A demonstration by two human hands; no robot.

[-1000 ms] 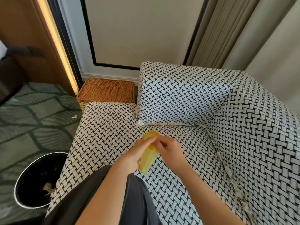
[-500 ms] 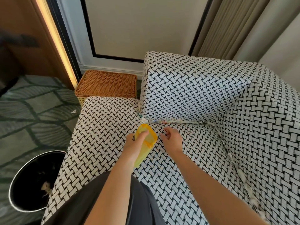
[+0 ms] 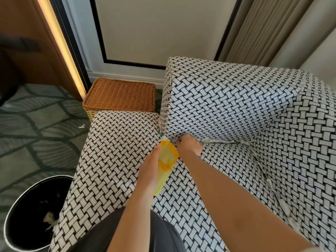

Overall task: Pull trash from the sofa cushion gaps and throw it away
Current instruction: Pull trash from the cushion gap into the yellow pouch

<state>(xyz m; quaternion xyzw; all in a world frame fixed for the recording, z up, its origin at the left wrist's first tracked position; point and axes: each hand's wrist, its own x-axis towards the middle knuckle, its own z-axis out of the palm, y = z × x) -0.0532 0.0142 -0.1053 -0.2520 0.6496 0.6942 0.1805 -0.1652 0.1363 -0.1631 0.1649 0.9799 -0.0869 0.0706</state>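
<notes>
Head view: left hand (image 3: 151, 166) grips yellow bag (image 3: 167, 160); right hand (image 3: 189, 146), fingers (image 3: 180, 142) curled, at gap trash (image 3: 216, 140) (grip unclear).

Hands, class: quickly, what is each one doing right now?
Left hand: holds the yellow bag.
Right hand: at the cushion gap; grip cannot be told.

No text, label, brand, number or sign can be read anywhere in the view. The trash (image 3: 216, 141) wedged in the gap along the rear edge of the sofa seat (image 3: 112, 160) is too small and too blurred for any print on it to be made out. Only plain colour is shown on the visible side of the yellow bag (image 3: 166, 157).
</notes>
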